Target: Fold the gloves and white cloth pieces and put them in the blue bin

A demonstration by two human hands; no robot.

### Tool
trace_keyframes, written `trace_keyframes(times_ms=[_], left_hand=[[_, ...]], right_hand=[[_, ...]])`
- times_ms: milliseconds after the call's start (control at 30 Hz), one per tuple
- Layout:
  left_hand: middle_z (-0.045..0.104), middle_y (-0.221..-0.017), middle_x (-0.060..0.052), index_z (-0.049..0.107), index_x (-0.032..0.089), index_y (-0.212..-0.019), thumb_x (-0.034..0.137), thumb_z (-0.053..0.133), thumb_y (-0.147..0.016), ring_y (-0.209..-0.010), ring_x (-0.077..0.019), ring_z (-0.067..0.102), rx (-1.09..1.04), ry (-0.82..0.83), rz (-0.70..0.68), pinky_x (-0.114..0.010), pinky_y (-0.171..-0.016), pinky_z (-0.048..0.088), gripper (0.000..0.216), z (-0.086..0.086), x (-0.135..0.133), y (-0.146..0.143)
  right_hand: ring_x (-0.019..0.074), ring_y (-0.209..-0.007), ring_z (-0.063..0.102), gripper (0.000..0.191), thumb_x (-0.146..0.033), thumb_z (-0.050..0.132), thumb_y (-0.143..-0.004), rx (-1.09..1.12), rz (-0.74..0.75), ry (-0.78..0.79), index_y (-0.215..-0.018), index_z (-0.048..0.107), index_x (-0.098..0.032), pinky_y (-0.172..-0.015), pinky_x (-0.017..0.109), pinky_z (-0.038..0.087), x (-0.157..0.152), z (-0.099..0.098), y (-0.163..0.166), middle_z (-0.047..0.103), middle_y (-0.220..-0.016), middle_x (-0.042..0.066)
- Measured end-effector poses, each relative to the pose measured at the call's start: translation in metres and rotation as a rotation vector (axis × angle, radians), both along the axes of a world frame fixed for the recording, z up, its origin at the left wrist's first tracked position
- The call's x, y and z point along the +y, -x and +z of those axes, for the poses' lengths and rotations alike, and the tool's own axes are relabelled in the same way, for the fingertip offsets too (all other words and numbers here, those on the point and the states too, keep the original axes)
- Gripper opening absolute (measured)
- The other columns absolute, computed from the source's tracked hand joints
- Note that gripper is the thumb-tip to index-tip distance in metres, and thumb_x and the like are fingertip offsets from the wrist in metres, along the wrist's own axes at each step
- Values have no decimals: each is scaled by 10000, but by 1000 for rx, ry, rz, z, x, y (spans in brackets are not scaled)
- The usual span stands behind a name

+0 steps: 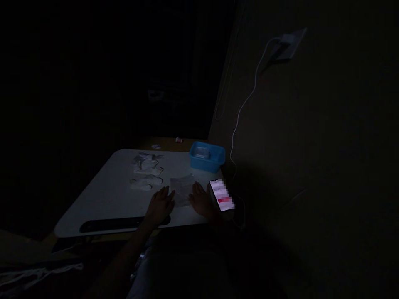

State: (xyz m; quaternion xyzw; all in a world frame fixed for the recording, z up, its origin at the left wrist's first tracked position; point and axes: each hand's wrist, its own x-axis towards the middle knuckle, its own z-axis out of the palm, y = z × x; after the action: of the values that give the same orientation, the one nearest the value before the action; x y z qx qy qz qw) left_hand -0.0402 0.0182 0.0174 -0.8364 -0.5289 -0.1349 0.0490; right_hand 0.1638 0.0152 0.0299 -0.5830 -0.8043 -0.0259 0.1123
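The room is very dark. My left hand (161, 204) lies flat on a white tabletop (106, 195), fingers stretched toward a clear plastic bag (181, 188). My right hand (201, 199) rests on the other side of the same bag, fingers also extended. The bag lies flat between both hands, touched at its edges. Neither hand grips anything.
A lit phone (221, 195) lies right of my right hand, with a white cable (246, 99) running up to a wall socket (288, 43). A blue tray (207, 156) stands behind the bag. Several white folded items (146, 174) lie to the left.
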Motion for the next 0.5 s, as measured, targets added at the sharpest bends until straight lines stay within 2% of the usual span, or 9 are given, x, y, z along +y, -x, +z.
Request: trace_keyframes(times_ms=[167,333,500], left_hand=[[415,-1325,-133,495,182,-1217,311,395,-818,-1221,-279,360,-24,20,1,-410,-947,327,431,1,0,1],[426,-1317,-130,512,185,-1197,328,396,-816,-1210,-272,381,-51,9,0,-411,-946,334,423,-1,1,2],[422,-1321,-130,481,166,-1222,324,408,-812,-1219,-262,371,-76,-1,4,-419,-969,320,446,-4,0,2]], right_hand=[[249,-1282,253,567,-415,175,-903,3,-108,-23,-1288,369,-48,-1029,518,107,-2,4,-6,334,-1357,181],[211,-1311,178,503,-366,214,-907,55,-84,-116,-1318,331,-101,-1054,474,73,-9,-1,1,302,-1390,116],[184,-1313,179,473,-308,218,-913,112,-136,-111,-1321,323,-93,-1066,417,104,-10,-5,-1,307,-1392,103]])
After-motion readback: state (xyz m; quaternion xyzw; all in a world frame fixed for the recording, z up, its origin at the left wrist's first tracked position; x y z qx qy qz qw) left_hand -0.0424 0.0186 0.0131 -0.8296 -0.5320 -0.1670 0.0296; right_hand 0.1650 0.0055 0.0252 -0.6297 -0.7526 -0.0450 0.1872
